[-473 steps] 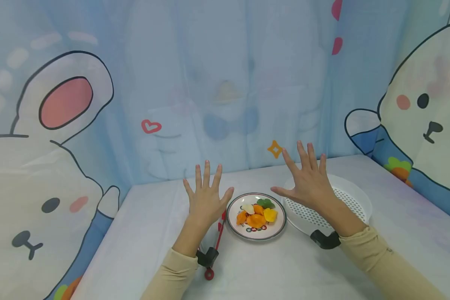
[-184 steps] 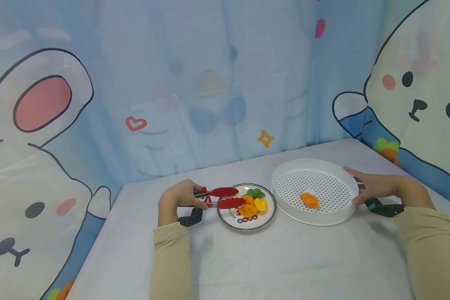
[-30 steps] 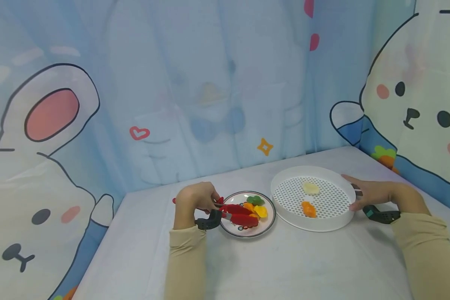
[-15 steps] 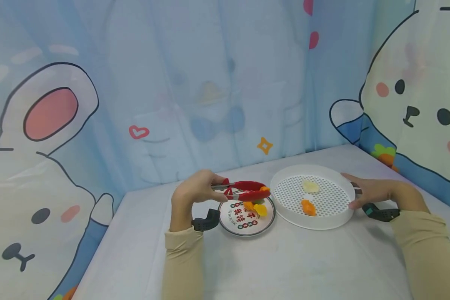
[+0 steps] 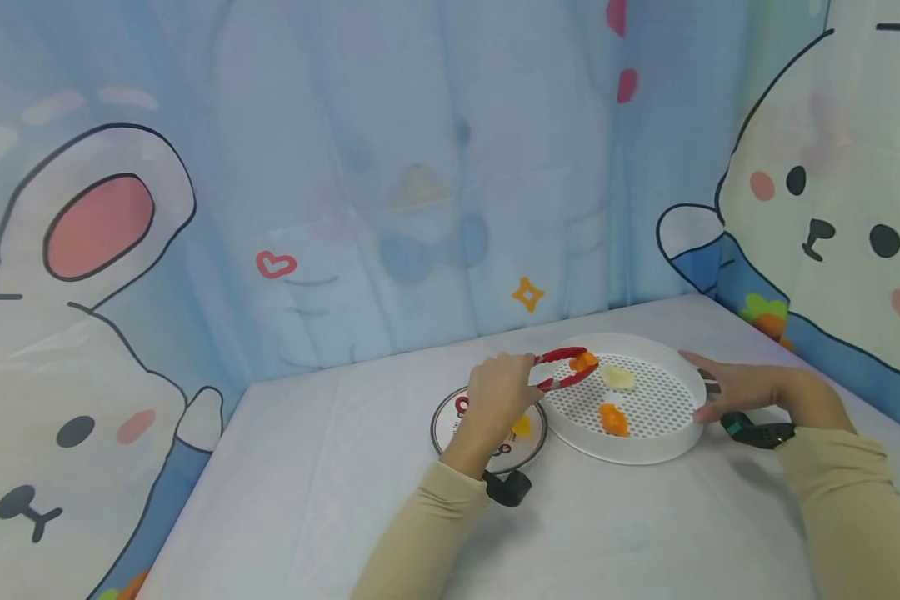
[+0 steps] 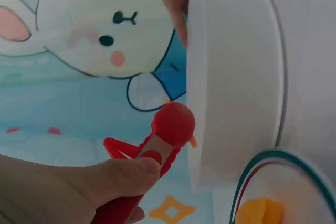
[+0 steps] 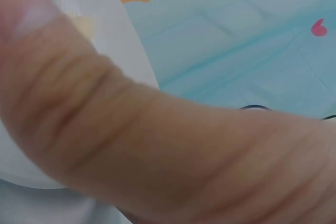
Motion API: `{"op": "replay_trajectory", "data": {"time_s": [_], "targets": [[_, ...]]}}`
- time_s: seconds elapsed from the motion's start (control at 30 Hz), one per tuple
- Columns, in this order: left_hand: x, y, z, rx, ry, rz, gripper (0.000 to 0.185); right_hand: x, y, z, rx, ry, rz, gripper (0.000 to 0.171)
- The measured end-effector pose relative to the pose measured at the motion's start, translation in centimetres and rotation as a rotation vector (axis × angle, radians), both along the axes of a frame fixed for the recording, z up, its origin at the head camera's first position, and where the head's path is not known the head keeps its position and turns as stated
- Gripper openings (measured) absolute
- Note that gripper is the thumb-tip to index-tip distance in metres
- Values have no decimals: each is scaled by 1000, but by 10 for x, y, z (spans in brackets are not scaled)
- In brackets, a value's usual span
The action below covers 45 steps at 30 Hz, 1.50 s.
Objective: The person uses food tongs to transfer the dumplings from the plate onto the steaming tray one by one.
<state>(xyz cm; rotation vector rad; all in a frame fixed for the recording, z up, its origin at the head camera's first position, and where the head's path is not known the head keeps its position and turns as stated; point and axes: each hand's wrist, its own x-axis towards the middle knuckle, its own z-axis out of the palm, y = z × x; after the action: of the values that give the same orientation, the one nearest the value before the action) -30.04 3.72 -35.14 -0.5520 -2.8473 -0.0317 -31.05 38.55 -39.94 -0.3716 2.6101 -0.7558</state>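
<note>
My left hand (image 5: pixel 501 385) grips red-tipped tongs (image 5: pixel 570 381), reaching over the left part of a round white perforated basket (image 5: pixel 630 450). Pinched between the tong tips is an orange piece of toy food (image 5: pixel 583 362). Inside the basket lie a pale slice (image 5: pixel 618 377) and another orange piece (image 5: pixel 612 420). At the basket's right side my right hand (image 5: pixel 742 389) holds the wall, thumb towards the front and fingers behind. In the left wrist view the thumb presses the tongs (image 6: pixel 175 124) beside the basket's outer wall (image 6: pixel 236 77).
Left of the basket stands a patterned plate (image 5: pixel 528 457), partly hidden by my left hand and forearm. A yellow piece (image 5: pixel 522 426) shows on it; other pieces there are covered. A white cloth covers the table (image 5: pixel 307 467), with a printed blue curtain (image 5: pixel 420 125) behind.
The tongs picked an orange piece from the plate, and my left hand carried it right, over the basket. The pale slice came into the basket earlier. My right hand stayed at the basket.
</note>
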Motion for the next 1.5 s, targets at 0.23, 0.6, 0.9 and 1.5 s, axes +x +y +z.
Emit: {"op": "replay_trajectory", "data": {"time_s": [0.23,0.6,0.9,1.5], "targets": [[12,11,-6,-19,-56,50,39,-4,-10,11,52,9,-13,117],[20,12,-8,74,-157,50,45,-4,-8,7,67,13,-30,116],[16,14,-12,76,-226,54,50,4,-3,-6,53,15,-33,116],[-20,-78,32,244,-285,-130,65,2,-3,1,33,13,-22,115]]}}
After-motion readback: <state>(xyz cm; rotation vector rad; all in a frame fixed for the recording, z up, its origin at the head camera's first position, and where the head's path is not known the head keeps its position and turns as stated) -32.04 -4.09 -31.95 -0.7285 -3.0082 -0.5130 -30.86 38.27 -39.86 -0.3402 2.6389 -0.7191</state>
